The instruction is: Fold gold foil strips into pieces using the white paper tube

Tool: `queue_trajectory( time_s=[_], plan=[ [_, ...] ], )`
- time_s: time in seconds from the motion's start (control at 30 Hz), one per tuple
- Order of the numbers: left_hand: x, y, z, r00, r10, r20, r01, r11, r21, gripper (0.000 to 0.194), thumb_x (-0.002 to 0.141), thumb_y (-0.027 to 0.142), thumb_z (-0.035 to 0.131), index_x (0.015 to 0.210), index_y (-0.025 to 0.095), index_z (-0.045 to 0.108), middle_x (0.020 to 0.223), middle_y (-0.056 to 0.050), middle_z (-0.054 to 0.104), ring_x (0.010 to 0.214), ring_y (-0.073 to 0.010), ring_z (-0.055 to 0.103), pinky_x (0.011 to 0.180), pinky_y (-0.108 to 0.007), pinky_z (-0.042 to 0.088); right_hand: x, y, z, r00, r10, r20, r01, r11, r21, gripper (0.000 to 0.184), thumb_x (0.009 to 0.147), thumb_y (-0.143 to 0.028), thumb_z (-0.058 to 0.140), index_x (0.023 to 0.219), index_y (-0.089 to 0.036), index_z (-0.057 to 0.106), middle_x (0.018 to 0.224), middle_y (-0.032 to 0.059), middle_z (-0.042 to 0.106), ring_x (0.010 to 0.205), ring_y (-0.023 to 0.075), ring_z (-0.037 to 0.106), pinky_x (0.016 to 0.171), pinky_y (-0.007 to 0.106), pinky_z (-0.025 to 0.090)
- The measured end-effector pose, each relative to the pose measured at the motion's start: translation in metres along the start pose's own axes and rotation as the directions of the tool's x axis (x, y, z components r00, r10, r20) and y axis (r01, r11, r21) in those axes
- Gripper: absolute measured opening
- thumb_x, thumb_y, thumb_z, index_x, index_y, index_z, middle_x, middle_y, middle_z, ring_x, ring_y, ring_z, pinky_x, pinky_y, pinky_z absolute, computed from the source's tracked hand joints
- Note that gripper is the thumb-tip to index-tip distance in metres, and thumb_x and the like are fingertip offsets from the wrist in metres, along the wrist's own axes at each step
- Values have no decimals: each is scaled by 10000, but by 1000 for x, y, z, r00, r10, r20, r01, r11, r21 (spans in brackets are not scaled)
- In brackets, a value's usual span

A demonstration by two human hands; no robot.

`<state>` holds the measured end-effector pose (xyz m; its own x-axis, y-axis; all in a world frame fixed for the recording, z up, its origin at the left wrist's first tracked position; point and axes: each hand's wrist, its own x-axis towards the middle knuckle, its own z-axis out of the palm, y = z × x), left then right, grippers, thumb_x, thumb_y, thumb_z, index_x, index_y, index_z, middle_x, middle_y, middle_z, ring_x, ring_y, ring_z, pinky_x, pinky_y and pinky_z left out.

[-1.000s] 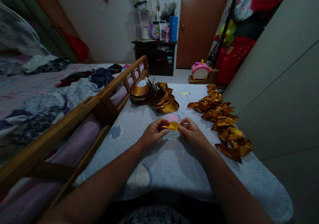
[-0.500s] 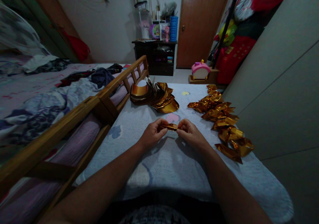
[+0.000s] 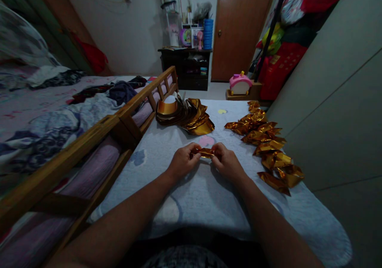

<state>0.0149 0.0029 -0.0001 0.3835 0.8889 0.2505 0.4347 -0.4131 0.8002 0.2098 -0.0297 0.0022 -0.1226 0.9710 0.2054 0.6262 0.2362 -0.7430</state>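
Between my two hands is a small folded piece of gold foil paper [image 3: 205, 153], held just above the cloth-covered table. My left hand [image 3: 185, 159] pinches its left end with thumb and fingers. At the other end, my right hand [image 3: 226, 160] has a matching pinch. A stack of curled gold foil sheets [image 3: 193, 119] lies beyond my left hand. Over to the right, a row of folded gold foil pieces [image 3: 268, 144] with pointed ends runs along the table's side.
A wooden bed rail [image 3: 119, 119] borders the table on the left, with a bed of rumpled bedding [image 3: 74, 113] behind it. A pale cabinet [image 3: 331, 81] stands close on the right. Past the far edge are a pink toy case [image 3: 240, 85] and a dark shelf unit [image 3: 185, 69].
Both hands have shifted slightly, and the right has rolled a little inward at its end of the foil. More of the foil's front surface shows. The stack and the row have not moved.
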Motion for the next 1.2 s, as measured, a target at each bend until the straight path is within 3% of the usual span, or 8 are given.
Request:
queue_trajectory(
  time_s=[0.1,0.2,0.37,0.57,0.77,1.2],
  plan=[
    [0,-5,4,998,43,-38,-41,998,49,228,891,212,554,1069,184,694,1042,-61,761,935,-196,712,856,-302,534,1,2,1,1000,12,-27,-13,998,-61,328,844,-173,498,1158,-153,591,747,15,695,630,166,609,644,262,402],
    [1,-9,7,995,87,-45,-81,989,127,271,921,210,532,1133,178,698,1143,-91,747,1064,-224,691,953,-342,524,2,2,3,998,22,-55,-31,984,-174,345,872,-171,518,1195,-141,634,856,72,749,741,197,669,726,283,447],
    [0,-9,12,999,47,17,-50,961,271,306,950,198,495,1198,169,672,1159,-105,729,1069,-236,672,973,-378,525,1,0,7,998,36,-50,-51,936,-348,286,932,-158,490,1136,-153,690,1048,125,758,918,232,694,837,307,467],
    [0,-5,13,999,-16,46,-3,928,372,318,959,184,471,1214,160,659,1144,-112,716,1074,-245,660,976,-376,516,1,-5,8,997,72,-22,-74,911,-405,346,960,-158,463,1245,-161,658,1189,124,731,1028,225,677,915,300,454],
    [1,-5,12,999,9,33,-20,935,355,318,964,181,464,1218,167,655,1131,-107,710,1067,-243,655,967,-371,510,1,-13,6,982,189,-14,-172,861,-478,325,985,-211,448,1218,-194,674,1118,99,756,966,229,697,831,291,452],
    [2,-7,14,999,-2,37,-10,940,340,318,971,184,457,1217,167,660,1130,-104,715,1057,-237,660,953,-360,514,0,-11,10,982,189,-13,-167,833,-528,314,995,-208,426,1201,-193,663,1064,88,762,909,220,704,760,282,437]
  ],
)
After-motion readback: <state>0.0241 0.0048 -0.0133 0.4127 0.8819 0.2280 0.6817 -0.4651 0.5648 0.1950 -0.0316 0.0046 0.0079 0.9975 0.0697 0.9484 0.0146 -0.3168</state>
